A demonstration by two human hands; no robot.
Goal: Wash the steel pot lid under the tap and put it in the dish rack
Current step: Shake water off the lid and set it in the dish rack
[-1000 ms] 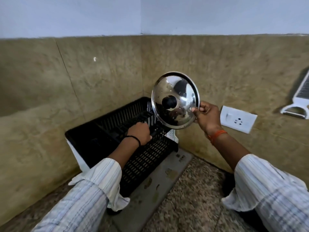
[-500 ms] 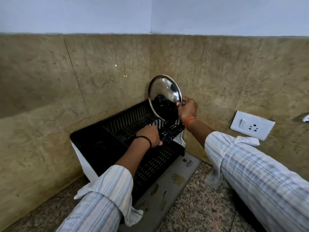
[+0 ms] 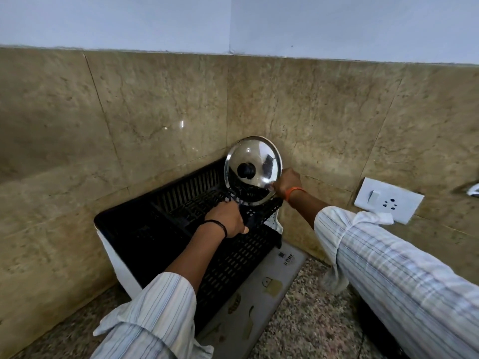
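The round steel pot lid with a black knob stands nearly upright at the far right corner of the black plastic dish rack. Its lower edge sits down inside the rack against the wall corner. My right hand pinches the lid's right rim. My left hand grips a black slotted part of the rack just below and in front of the lid. The tap is out of view.
The rack sits on a white drip tray with a printed mat in a tiled wall corner on a speckled granite counter. A white switch and socket plate is on the right wall.
My right hand carried the lid left and down from mid-air into the far right corner of the rack. My left hand stayed on the rack.
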